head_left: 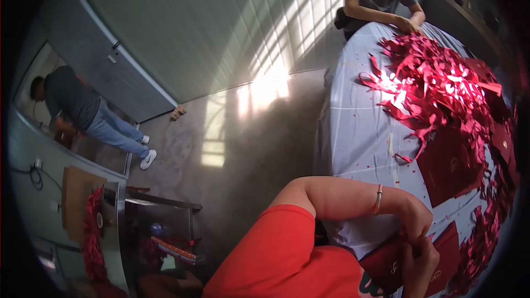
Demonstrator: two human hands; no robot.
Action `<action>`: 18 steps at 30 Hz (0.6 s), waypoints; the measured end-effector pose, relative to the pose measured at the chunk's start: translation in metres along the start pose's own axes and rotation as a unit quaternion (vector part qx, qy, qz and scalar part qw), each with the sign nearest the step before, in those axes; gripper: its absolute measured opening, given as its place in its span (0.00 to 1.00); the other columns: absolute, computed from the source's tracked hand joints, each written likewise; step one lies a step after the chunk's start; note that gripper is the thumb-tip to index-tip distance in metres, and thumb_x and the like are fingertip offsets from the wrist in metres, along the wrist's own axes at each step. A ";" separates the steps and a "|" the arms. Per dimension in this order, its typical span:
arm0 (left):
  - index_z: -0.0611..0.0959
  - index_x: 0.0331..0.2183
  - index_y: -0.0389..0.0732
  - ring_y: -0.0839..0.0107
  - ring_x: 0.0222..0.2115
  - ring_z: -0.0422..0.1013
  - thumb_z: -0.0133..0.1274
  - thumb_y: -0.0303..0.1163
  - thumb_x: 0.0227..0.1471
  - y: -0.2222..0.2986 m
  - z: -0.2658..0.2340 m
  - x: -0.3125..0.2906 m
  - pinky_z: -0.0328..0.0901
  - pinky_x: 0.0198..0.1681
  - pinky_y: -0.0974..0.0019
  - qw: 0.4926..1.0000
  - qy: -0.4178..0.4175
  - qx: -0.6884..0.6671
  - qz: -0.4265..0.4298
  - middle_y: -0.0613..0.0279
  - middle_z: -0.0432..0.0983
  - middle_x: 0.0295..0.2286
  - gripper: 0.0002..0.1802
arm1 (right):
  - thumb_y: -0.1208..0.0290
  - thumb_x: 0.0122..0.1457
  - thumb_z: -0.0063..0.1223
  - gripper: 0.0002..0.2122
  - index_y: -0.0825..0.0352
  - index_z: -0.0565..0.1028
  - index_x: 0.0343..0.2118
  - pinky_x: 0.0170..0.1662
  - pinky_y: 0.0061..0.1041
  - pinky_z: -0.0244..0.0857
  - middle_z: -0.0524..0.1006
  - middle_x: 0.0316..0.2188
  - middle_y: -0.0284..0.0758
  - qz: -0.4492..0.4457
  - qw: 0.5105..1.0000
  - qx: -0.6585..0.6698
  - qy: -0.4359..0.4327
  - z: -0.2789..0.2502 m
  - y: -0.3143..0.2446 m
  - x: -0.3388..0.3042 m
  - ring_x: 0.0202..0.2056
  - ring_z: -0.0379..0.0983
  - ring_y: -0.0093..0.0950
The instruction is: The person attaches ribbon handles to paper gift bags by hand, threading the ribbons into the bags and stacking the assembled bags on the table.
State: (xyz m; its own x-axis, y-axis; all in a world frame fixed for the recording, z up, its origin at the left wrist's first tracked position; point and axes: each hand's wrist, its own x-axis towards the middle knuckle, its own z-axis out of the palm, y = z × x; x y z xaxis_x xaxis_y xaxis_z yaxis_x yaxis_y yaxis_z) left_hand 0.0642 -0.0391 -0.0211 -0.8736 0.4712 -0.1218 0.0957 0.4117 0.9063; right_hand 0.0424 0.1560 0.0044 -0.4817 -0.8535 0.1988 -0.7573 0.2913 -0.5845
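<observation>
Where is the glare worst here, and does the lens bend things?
Head view: sunlight bleaches patches of the glossy red ribbon heap; head view: bright barred patches mark the grey floor; head view: the dark red folders at bottom right look dimmer; head view: fisheye distortion bows the edge of the pale cloth-covered table, and the corners go black.

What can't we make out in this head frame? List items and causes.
All in head view:
- What lies between the left hand and right hand: their fingers cover it.
- Middle of the dark red folders there: hidden behind the right hand.
- Rest of the right arm: cut off by the lower edge.
- What the co-worker's hands hold: too small.
- Separate strips in the red ribbon pile: partly washed out by glare.
</observation>
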 end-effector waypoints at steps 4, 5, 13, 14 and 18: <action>0.86 0.31 0.35 0.68 0.26 0.75 0.60 0.34 0.45 -0.011 0.004 0.015 0.69 0.31 0.64 0.998 -0.038 -0.026 -0.033 0.56 0.79 0.25 0.13 | 0.71 0.54 0.66 0.09 0.68 0.76 0.29 0.27 0.32 0.68 0.78 0.22 0.43 -0.052 0.997 -0.057 -0.025 -0.009 -0.002 0.001 0.20 0.73 0.33; 0.86 0.31 0.35 0.68 0.26 0.75 0.60 0.34 0.45 -0.012 0.004 0.019 0.69 0.31 0.64 0.998 -0.028 -0.028 -0.040 0.56 0.79 0.25 0.13 | 0.72 0.54 0.66 0.08 0.69 0.76 0.30 0.28 0.30 0.69 0.78 0.22 0.42 -0.041 0.997 -0.054 -0.039 -0.010 -0.001 -0.001 0.21 0.74 0.30; 0.87 0.33 0.36 0.68 0.26 0.72 0.61 0.38 0.44 -0.010 0.000 0.014 0.66 0.30 0.64 0.999 -0.030 0.039 -0.023 0.58 0.78 0.24 0.15 | 0.74 0.56 0.64 0.07 0.72 0.78 0.32 0.32 0.27 0.69 0.79 0.25 0.40 -0.083 0.997 -0.006 -0.008 -0.016 -0.003 0.004 0.25 0.72 0.28; 0.87 0.32 0.37 0.68 0.26 0.72 0.62 0.39 0.44 -0.010 0.000 0.015 0.66 0.30 0.64 0.998 -0.029 0.058 -0.020 0.58 0.78 0.24 0.16 | 0.74 0.56 0.64 0.07 0.72 0.78 0.32 0.32 0.27 0.69 0.79 0.25 0.40 -0.085 0.996 -0.005 -0.007 -0.016 -0.002 0.004 0.25 0.72 0.28; 0.87 0.32 0.37 0.68 0.25 0.71 0.63 0.41 0.44 -0.007 0.001 0.012 0.65 0.30 0.64 0.997 -0.028 0.068 -0.021 0.59 0.78 0.24 0.17 | 0.73 0.59 0.61 0.07 0.72 0.78 0.34 0.31 0.24 0.68 0.78 0.25 0.37 -0.085 0.996 0.009 -0.013 -0.024 0.000 0.004 0.26 0.72 0.25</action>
State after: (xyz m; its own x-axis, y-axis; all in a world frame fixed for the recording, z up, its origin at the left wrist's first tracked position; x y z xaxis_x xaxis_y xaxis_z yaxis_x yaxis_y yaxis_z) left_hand 0.0534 -0.0358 -0.0288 -0.8500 0.4936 -0.1840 0.1279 0.5323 0.8369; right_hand 0.0299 0.1627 0.0243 -0.3353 -0.9006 0.2765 -0.8194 0.1340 -0.5573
